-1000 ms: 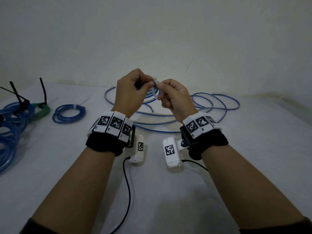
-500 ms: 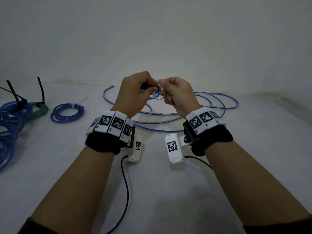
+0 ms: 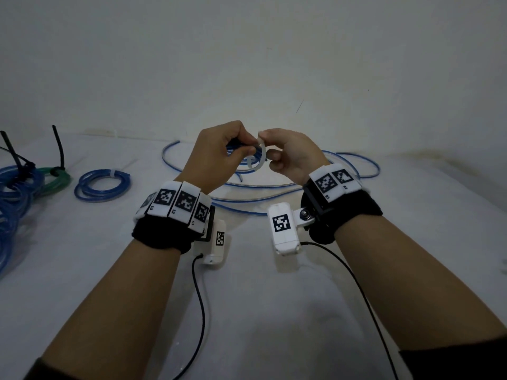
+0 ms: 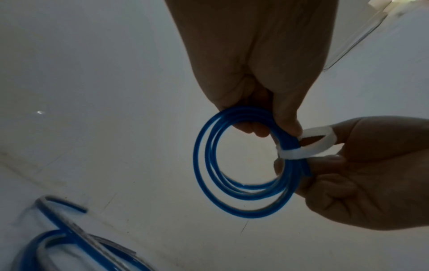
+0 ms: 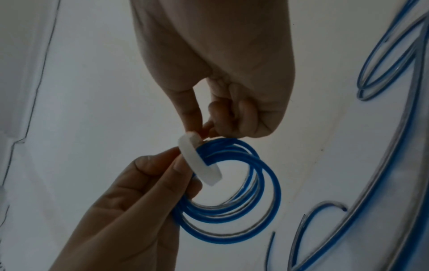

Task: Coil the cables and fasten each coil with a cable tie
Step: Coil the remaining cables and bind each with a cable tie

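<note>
A small blue cable coil [image 4: 202, 165] hangs in the air above the table, and my left hand [image 4: 274, 126] grips its upper edge between thumb and fingers. A white cable tie [image 4: 308, 144] is looped round the coil's strands. My right hand [image 5: 202, 128] pinches the top of that white cable tie [image 5: 197, 161] next to the coil [image 5: 267, 192]. In the head view both hands are raised close together. The left hand [image 3: 219, 154] and right hand [image 3: 290, 154] hide most of the coil, and the tie [image 3: 260, 157] curves between them.
Long loose blue cable [image 3: 356, 165] sprawls over the white table behind the hands. At the left lie a blue coil with a white tie [image 3: 103, 185], a green coil with a black tie [image 3: 55, 178] and larger blue coils [image 3: 13, 193]. Black wrist-camera wires [image 3: 201, 311] trail below my forearms.
The tie's white arc now shows more plainly between the hands, and the right hand has shifted slightly to the right. The left hand keeps its hold on the coil.
</note>
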`<state>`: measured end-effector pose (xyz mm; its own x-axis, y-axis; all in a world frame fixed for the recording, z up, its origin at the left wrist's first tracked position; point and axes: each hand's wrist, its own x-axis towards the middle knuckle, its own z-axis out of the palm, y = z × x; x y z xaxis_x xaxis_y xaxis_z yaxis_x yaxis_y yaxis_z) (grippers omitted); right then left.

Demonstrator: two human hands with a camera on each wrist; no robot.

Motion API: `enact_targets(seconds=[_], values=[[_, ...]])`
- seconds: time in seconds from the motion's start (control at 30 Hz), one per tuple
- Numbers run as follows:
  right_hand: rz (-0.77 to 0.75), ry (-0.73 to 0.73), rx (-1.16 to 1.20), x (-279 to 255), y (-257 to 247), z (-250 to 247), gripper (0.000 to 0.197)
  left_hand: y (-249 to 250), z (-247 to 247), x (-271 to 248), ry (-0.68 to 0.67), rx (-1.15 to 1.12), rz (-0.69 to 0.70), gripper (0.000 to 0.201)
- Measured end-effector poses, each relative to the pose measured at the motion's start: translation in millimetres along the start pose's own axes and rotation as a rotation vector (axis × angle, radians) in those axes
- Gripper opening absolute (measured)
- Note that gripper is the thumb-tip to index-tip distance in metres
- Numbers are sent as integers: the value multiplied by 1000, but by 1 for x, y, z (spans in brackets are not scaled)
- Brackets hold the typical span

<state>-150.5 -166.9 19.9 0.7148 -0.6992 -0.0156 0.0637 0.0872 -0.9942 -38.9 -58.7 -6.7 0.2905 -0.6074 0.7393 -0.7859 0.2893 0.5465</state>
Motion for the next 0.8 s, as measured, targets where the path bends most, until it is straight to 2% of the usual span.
enact_targets(seconds=[0.1,0.17,0.23,0.33,0.4,0.47,0.5,0.8], values=[[26,116,-28,10,-2,-2,15,2,2,-1,-57,-46,-9,5],[4,219,-58,16,-6,-5,15,5,6,-2,-93,-68,-16,3],[-42,259,-109,19,-10,-9,15,6,10,-2,-96,-79,-40,4],[-93,191,-45,15,-15,-9,16,4,12,-2,-73,-146,-129,10],[-86,46,10,10,-16,-8,15,5,12,0,-60,-178,-176,13],[-79,-88,-73,5,-14,-7,13,7,10,1,-57,-149,-183,12],[-91,-110,-117,4,-12,-7,11,8,10,2,-62,-129,-188,10],[-192,20,-162,3,-11,-13,18,13,13,0,-149,-99,-216,12]])
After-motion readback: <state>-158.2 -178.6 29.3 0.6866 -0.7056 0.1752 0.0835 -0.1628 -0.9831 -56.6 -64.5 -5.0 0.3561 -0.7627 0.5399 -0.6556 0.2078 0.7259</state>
